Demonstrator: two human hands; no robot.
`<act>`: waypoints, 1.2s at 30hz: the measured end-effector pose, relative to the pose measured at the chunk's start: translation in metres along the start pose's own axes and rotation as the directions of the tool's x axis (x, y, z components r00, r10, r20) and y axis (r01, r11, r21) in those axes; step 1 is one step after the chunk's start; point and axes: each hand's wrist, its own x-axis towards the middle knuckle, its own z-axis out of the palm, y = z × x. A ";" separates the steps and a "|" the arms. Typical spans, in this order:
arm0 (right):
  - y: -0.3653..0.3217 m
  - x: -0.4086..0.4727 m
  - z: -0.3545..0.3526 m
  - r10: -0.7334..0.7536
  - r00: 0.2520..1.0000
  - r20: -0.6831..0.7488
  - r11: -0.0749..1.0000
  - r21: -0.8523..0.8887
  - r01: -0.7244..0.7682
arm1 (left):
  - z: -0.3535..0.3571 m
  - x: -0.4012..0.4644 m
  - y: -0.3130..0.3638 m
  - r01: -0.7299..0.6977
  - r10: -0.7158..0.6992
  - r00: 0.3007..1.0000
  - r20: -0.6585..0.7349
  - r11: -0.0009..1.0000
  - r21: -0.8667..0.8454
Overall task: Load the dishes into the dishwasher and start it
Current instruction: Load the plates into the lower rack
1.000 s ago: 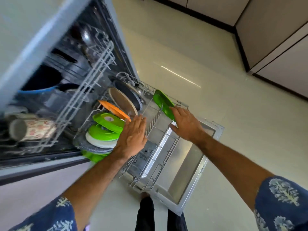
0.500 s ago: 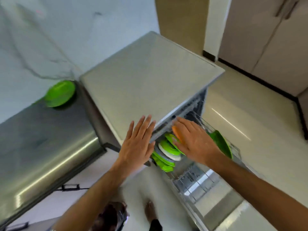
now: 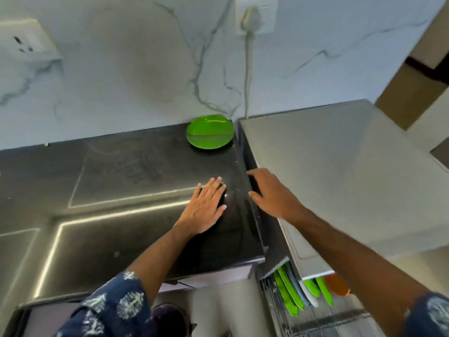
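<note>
A green plate (image 3: pixel 210 131) lies flat at the back right corner of the dark counter (image 3: pixel 126 181), against the marble wall. My left hand (image 3: pixel 206 206) is spread, fingers straight, over the counter short of the plate. My right hand (image 3: pixel 272 193) hovers with relaxed fingers over the gap between counter and grey dishwasher top (image 3: pixel 340 171), holding nothing. Below, the pulled-out lower rack (image 3: pixel 313 319) holds upright green plates (image 3: pixel 286 295), a white one and an orange plate (image 3: pixel 336 285).
A plug and cord (image 3: pixel 249 32) hang from a wall socket above the dishwasher. A second socket (image 3: pixel 21 42) sits at the far left of the wall. The counter's front edge runs along the lower left.
The view has swung up from the open dishwasher to the counter. Both hands have left the lower rack and risen to counter height, moving toward the green plate.
</note>
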 end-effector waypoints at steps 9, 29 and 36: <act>-0.005 0.177 0.039 0.094 0.995 0.030 0.988 -0.127 -0.089 | 0.027 0.012 -0.019 -0.022 0.017 0.997 -0.077 0.998 -0.064; 0.017 0.079 -0.008 0.575 0.785 0.229 0.111 0.929 -0.352 | 0.026 0.009 -0.019 -0.049 0.035 0.993 -0.110 0.990 -0.133; 0.083 -0.135 -0.054 0.671 0.689 0.272 -0.236 0.960 -0.148 | 0.024 0.007 0.004 -0.056 0.040 0.988 -0.148 0.993 -0.105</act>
